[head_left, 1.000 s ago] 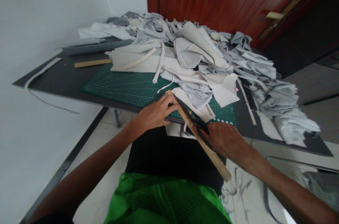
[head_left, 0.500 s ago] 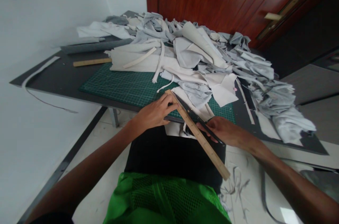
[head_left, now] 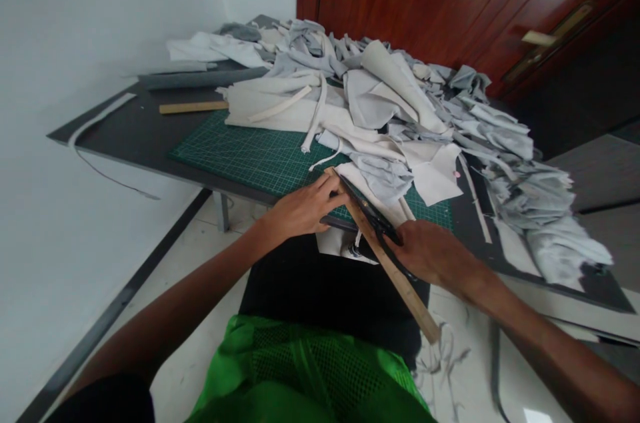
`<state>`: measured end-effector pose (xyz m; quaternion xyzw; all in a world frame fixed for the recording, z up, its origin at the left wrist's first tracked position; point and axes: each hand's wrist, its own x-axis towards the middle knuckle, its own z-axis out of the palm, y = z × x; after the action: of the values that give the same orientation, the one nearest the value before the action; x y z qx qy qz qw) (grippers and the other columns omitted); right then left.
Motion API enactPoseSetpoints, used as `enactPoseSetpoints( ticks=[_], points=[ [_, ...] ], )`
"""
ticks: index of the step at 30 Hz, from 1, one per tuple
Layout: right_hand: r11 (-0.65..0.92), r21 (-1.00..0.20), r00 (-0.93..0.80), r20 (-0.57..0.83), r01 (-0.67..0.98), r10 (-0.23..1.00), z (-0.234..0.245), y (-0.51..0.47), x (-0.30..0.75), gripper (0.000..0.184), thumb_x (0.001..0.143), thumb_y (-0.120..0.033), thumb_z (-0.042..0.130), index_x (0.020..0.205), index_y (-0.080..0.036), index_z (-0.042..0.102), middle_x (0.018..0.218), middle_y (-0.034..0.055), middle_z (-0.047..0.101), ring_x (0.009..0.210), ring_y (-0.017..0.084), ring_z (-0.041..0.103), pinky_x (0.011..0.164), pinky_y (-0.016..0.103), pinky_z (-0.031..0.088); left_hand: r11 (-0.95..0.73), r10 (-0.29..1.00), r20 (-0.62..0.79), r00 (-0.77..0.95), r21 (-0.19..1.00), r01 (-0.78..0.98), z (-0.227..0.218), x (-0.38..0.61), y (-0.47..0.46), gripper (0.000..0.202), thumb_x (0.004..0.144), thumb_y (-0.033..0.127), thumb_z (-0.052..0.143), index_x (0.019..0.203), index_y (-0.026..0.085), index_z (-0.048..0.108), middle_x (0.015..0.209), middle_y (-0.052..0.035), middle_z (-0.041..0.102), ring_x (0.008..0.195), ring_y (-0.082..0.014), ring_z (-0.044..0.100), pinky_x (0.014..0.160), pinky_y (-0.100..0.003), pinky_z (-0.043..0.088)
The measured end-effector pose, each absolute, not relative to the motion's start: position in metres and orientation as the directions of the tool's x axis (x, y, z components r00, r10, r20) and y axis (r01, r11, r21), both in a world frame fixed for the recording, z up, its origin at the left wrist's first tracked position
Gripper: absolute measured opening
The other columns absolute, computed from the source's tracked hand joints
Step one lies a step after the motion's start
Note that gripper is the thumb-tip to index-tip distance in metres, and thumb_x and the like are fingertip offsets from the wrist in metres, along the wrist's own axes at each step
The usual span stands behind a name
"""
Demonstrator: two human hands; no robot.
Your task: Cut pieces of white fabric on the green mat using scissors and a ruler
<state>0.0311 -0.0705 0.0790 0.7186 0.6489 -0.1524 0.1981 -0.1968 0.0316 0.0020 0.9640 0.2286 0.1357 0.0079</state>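
My left hand (head_left: 313, 206) grips the far end of a wooden ruler (head_left: 403, 286), which slants over the table's front edge toward my body. In my right hand (head_left: 425, 246) is a pair of black scissors (head_left: 373, 213), its blades lying along the ruler's right side and pointing at my left hand. A pale cloth piece (head_left: 367, 189) lies beside the blades on the green cutting mat (head_left: 240, 153). More pale cloth (head_left: 333, 244) hangs below the table edge under the ruler. My fingers partly hide the ruler's far end.
Heaped grey and white cloth scraps (head_left: 370, 96) cover the back and right of the table (head_left: 115, 136). A second wooden ruler (head_left: 193, 107) lies at left. One narrow strip (head_left: 100, 117) droops over the left front edge. A wooden door (head_left: 425, 3) stands behind; scraps (head_left: 447, 363) litter the floor.
The view has shifted so the table appears further right. The scissors' handles have turned and lie closer over the ruler. My left hand keeps its hold on the ruler.
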Motion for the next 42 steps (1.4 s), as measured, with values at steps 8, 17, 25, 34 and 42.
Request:
enactPoseSetpoints(
  ticks=[8, 17, 25, 34, 42],
  points=[
    [-0.032, 0.174, 0.103, -0.422, 0.984, 0.900, 0.089, -0.072, 0.013, 0.063, 0.103, -0.055, 0.036, 0.102, -0.006, 0.076, 0.096, 0.0282, 0.076, 0.100, 0.039, 0.075, 0.083, 0.046, 0.057, -0.901, 0.432, 0.254, 0.865, 0.072, 0.428, 0.004, -0.197, 0.032, 0.057, 0.080, 0.023, 0.080, 0.129, 0.018, 0.052, 0.135, -0.0151, 0.045, 0.134, -0.0325, 0.046, 0.100, -0.039, 0.054],
    [0.037, 0.247, 0.030, -0.263, 0.968, 0.964, 0.083, -0.077, 0.008, 0.060, 0.104, -0.052, 0.036, 0.098, -0.007, 0.074, 0.085, 0.0258, 0.075, 0.087, 0.035, 0.075, 0.073, 0.041, 0.056, -0.905, 0.425, 0.257, 0.868, 0.091, 0.416, 0.003, -0.197, 0.034, 0.057, 0.080, 0.023, 0.080, 0.130, 0.018, 0.053, 0.134, -0.0155, 0.046, 0.134, -0.0339, 0.046, 0.101, -0.042, 0.054],
    [0.083, 0.310, -0.008, -0.237, 0.947, 0.972, 0.090, -0.074, 0.014, 0.060, 0.105, -0.053, 0.037, 0.101, -0.004, 0.073, 0.092, 0.0284, 0.073, 0.092, 0.037, 0.074, 0.074, 0.040, 0.054, -0.905, 0.426, 0.256, 0.868, 0.100, 0.415, 0.002, -0.196, 0.035, 0.061, 0.079, 0.022, 0.081, 0.133, 0.017, 0.052, 0.131, -0.0149, 0.047, 0.134, -0.0348, 0.046, 0.104, -0.044, 0.052],
    [-0.196, -0.411, 0.006, -0.419, 0.890, 0.908, 0.081, -0.081, 0.080, 0.077, 0.090, -0.084, 0.033, 0.052, -0.021, 0.055, 0.049, 0.0051, 0.057, 0.049, 0.016, 0.053, 0.052, 0.029, 0.039, -0.912, 0.411, 0.301, 0.860, 0.119, 0.394, 0.001, -0.197, 0.036, 0.060, 0.081, 0.025, 0.081, 0.133, 0.019, 0.052, 0.132, -0.0134, 0.049, 0.134, -0.0334, 0.047, 0.105, -0.044, 0.053],
    [-0.425, -0.668, 0.497, -0.095, 0.611, 0.863, 0.052, -0.113, 0.160, 0.067, 0.072, -0.084, 0.060, 0.069, -0.018, 0.073, 0.054, 0.0057, 0.064, 0.049, 0.019, 0.056, 0.046, 0.029, 0.038, -0.903, 0.414, 0.350, 0.840, 0.273, 0.332, 0.009, -0.198, 0.034, 0.051, 0.094, 0.051, 0.066, 0.129, 0.018, 0.054, 0.134, -0.0152, 0.052, 0.137, -0.0320, 0.046, 0.114, -0.050, 0.045]
  ],
)
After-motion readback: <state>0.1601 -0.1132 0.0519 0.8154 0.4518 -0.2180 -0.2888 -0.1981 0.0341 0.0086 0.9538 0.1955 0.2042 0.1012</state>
